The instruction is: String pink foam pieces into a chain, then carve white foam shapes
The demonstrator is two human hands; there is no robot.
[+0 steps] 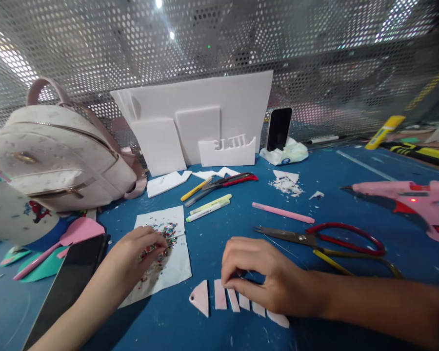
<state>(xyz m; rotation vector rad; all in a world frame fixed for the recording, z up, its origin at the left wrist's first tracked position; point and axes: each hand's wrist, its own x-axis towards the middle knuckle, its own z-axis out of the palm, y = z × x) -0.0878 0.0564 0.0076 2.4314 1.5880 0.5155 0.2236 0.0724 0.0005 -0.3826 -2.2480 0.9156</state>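
Note:
My left hand [141,251] is over a white sheet of paper [181,273] strewn with small multicoloured beads or sequins [170,229]. Its thumb and fingertips are pinched together at the pile, and what they hold is too small to name. My right hand [254,268] is curled above a row of flat pale pink pieces, thumb against fingers; anything in that pinch is hidden. A triangular piece with a dark spot, like a fish head [200,298], lies at the row's left end, beside a rectangular pink strip [220,294]. My right hand partly covers the other strips.
Red-handled scissors [303,237] and a pink hot glue gun [406,192] lie to the right. Ahead are a pink pen [283,213], highlighters [209,208], a red cutter [237,180] and white foam boards [164,146]. A backpack [58,151] and a dark tablet-like slab [68,287] occupy the left.

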